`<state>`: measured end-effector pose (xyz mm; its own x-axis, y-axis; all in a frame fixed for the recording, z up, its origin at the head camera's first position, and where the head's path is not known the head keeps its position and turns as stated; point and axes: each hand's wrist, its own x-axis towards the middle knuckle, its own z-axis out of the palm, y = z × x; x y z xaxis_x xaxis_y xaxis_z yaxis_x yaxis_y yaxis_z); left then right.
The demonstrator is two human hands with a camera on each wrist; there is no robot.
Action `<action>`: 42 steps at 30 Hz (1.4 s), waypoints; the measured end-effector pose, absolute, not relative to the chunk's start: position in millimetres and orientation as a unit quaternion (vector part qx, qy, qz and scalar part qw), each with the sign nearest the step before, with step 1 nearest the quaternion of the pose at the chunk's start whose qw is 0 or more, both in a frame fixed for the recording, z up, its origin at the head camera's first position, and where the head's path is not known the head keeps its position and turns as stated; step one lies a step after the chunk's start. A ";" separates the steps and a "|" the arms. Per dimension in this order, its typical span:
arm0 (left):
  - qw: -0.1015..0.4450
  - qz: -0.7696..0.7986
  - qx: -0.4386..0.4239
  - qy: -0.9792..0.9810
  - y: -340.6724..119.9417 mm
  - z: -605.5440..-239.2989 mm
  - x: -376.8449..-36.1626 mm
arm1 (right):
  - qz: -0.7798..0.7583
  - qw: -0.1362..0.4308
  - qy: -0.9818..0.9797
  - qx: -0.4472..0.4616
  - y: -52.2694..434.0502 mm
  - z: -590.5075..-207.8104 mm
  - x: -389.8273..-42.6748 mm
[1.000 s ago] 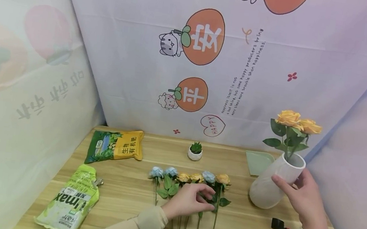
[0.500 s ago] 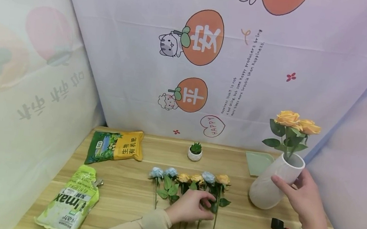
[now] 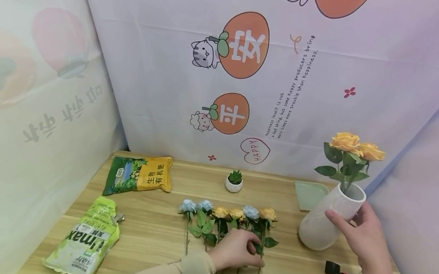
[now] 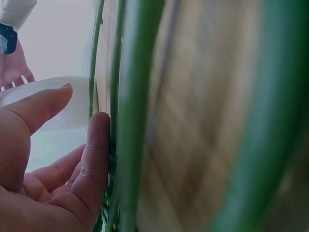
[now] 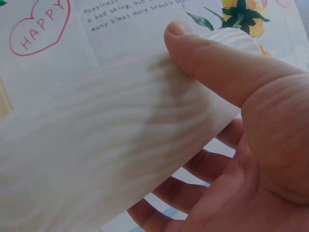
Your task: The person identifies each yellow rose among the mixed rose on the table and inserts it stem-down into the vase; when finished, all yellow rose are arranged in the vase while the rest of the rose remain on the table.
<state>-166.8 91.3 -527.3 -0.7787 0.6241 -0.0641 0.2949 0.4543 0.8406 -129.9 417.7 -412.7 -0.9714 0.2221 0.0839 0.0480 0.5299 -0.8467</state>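
Note:
My right hand (image 3: 366, 239) grips a white ribbed vase (image 3: 321, 223), thumb on the near side and fingers behind; the vase leans to the right. Two yellow roses (image 3: 345, 142) with green leaves stand in its mouth. Over a row of rose stems on the table is my left hand (image 3: 237, 249), its fingertips beside the stem of the rightmost orange-yellow rose (image 3: 267, 214). In the left wrist view, the thumb and index finger (image 4: 94, 164) are apart, with green stems (image 4: 137, 96) alongside and nothing between them. Blue roses (image 3: 250, 212) and yellow roses (image 3: 220, 212) lie in the same row.
A green-and-yellow bag (image 3: 139, 175) and a lime-green clipped pouch (image 3: 87, 239) lie at the left of the wooden table (image 3: 143, 232). A small potted succulent (image 3: 234, 181) stands at the back, a pale green tray (image 3: 308, 196) behind the vase. Printed cloth (image 3: 168, 90) walls the table.
My left hand has moved right and toward me along the stems, to the rightmost rose's stem. My right hand and the vase have stayed where they were.

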 end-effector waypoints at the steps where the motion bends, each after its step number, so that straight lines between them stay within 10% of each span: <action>1: 0.185 0.444 0.277 0.832 92.7 -528.6 -166.3 | 0.480 0.090 -0.869 -0.078 417.7 -412.8 -129.7; 42: 0.188 0.400 0.218 0.870 129.1 -535.2 -160.9 | 0.481 0.085 -0.869 -0.081 417.9 -412.8 -128.9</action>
